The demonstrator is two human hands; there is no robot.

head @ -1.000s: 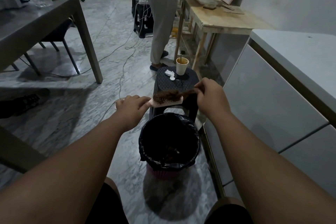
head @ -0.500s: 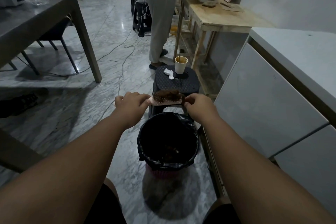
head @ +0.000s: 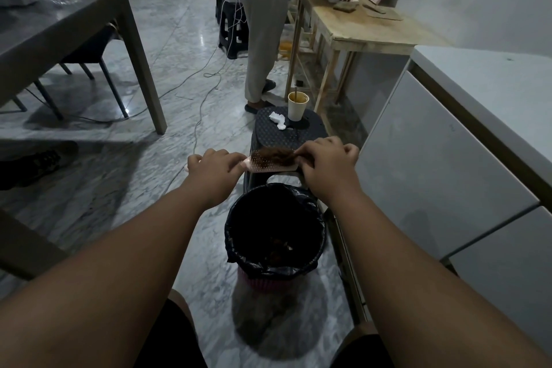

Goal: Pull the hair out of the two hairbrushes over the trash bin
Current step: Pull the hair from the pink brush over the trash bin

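Note:
A pink hairbrush [head: 268, 169] with white-tipped bristles is held level above the far rim of the trash bin [head: 239, 218], a pink bin lined with a black bag. My left hand [head: 216, 169] is closed around the brush handle. A clump of brown hair [head: 273, 155] lies on the bristles, and my right hand [head: 324, 166] pinches its right end. Some hair lies at the bottom of the bin. I see only this one brush.
A black plastic stool [head: 277, 131] behind the bin carries a paper cup [head: 297, 106] and a crumpled tissue [head: 277, 121]. White cabinets [head: 433, 164] stand close on the right. A person [head: 263, 24] stands at a wooden table [head: 367, 30]. A grey table [head: 59, 36] and cables lie left.
My right hand, which had drawn a strand of hair out to the right, has come back to the brush head and now grips the clump. The left hand has stayed on the handle.

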